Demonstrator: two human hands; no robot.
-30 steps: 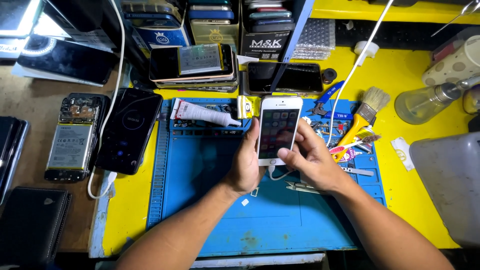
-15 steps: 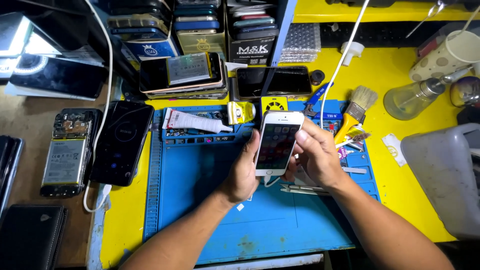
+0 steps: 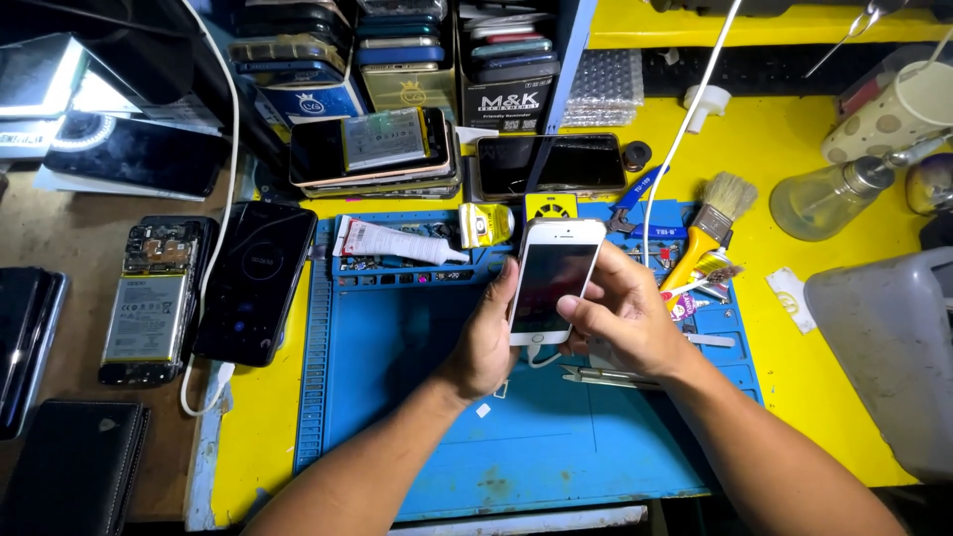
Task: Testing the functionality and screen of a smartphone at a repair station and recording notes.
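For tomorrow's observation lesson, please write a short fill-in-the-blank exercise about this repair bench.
1. Both hands hold a white ____ above the blue mat.
2. The left hand grips the phone's ____ edge.
3. The paintbrush has a ____ handle.
4. The opened phone with its battery showing lies ____ of the mat.

Missing words: phone; left; yellow; left

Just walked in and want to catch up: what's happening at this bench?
A person holds a white smartphone above a blue work mat. The left hand grips its left edge, and the right hand holds the right side with the thumb on the screen. A white cable runs across the yellow bench. A paintbrush lies to the right; an opened phone and a black phone lie on the left.
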